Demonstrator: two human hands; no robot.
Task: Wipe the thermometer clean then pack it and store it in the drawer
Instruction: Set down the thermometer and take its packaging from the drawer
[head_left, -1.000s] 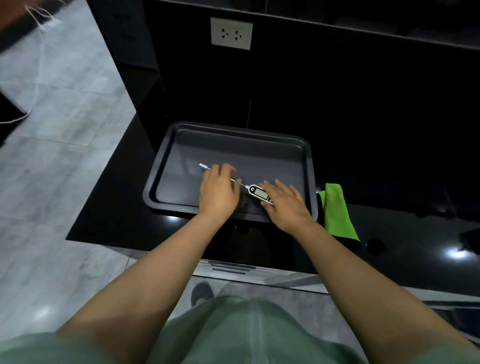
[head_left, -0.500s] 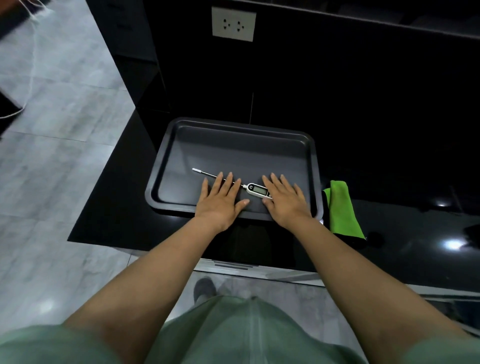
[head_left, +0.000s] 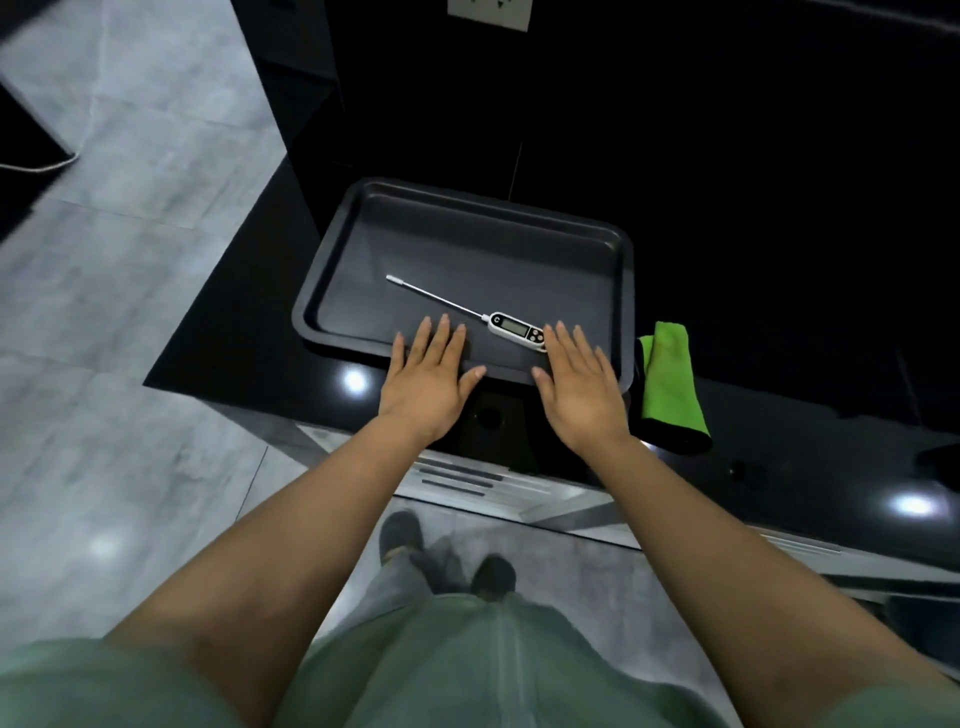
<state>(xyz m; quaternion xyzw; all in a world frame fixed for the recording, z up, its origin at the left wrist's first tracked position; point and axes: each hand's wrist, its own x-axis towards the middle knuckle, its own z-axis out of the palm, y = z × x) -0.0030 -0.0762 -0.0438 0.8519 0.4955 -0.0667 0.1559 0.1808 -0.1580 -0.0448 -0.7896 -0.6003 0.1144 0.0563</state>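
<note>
Black bench (head_left: 234, 332): within the tray (head_left: 627, 291), the thermometer (head_left: 511, 327) is laid diagonally, display end beside the released right grip (head_left: 576, 384); left grip (head_left: 426, 374) likewise released.

A thermometer (head_left: 470, 313) is seen lying in a dark tray (head_left: 467, 208), at whose near rim both flat hands, left (head_left: 428, 382) and right (head_left: 576, 389), are spread.
</note>
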